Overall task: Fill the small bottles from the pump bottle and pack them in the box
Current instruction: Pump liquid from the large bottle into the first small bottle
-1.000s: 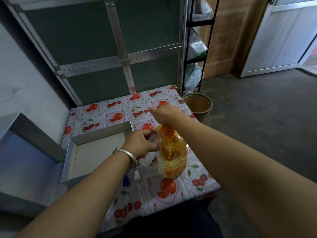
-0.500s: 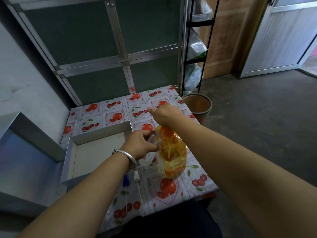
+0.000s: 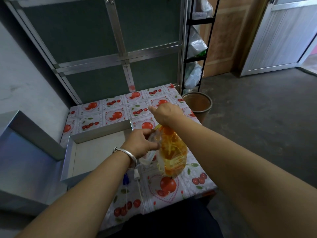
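Dim indoor light, daylight from right; wide-angle bending at edges; forearms soft, slightly blurred.

A tabletop [image 3: 120, 107] covered in a cloth printed with red fruit stands against a green-panelled metal frame [image 3: 118, 54]. Just beside its far right corner a brown round bin [image 3: 197, 107] sits on the grey floor [image 3: 257, 117], below a black rack [image 3: 197, 48] holding plastic bags.

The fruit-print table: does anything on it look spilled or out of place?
No spill shows. Two loose sprayer tops, one blue and one white, lie on the fruit-print tablecloth in front of the open grey box, their thin tubes trailing toward the near edge.
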